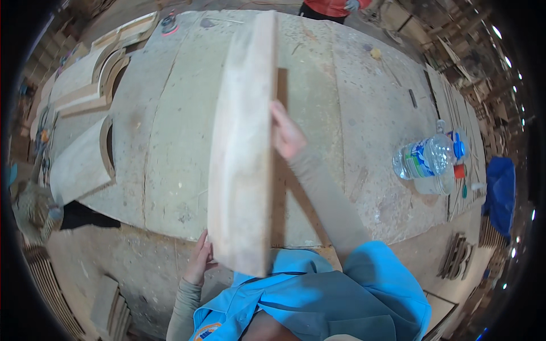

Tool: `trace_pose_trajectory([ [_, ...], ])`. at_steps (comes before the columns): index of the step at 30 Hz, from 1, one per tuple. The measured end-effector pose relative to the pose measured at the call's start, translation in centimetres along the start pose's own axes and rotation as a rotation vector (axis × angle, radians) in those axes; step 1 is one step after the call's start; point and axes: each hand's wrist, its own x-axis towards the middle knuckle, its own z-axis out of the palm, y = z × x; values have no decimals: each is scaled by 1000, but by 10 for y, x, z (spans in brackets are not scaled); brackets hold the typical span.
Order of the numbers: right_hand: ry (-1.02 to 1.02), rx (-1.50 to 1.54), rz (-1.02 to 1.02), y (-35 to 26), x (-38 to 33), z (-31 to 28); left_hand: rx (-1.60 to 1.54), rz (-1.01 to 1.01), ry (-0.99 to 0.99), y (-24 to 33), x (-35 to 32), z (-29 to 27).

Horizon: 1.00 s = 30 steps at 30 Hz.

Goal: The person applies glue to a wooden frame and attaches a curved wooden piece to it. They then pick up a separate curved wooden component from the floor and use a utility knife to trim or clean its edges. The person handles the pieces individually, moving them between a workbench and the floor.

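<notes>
A long, pale wooden panel (242, 148) with a slightly bowed face is raised over the worktable, running from near my chest toward the far edge. My right hand (288, 132) grips its right edge about midway along, the fingers partly hidden behind the wood. At the near left corner, my left hand (198, 262) holds the panel from the side, with some fingertips tucked out of sight. Between panel and tabletop there is a gap, and a dark shadow falls to its right.
The worktable (182, 148) carries curved wooden pieces (85, 153) at left and a sander (169, 24) at far left. A large water bottle (424, 157) lies at right. One person in red (330, 8) stands beyond the table; another person (34, 213) is at the left edge.
</notes>
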Motion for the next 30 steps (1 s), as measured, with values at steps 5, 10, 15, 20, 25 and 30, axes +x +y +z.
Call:
trace_pose_trajectory([
  [5,263,-55,175,-14,-34,-77,97,72,-87,-23,11,37],
  [10,253,-30,242,-7,-41,-137,262,191,-73,-43,20,53],
  [15,205,-92,212,5,-37,-180,90,165,-16,-56,25,67],
  [20,303,-90,235,9,-32,-205,122,222,-10,-60,36,77],
  [25,351,-147,179,13,-28,-218,146,291,-30,-67,39,78],
  [30,333,-133,172,4,-33,-214,164,252,-71,-65,42,76],
])
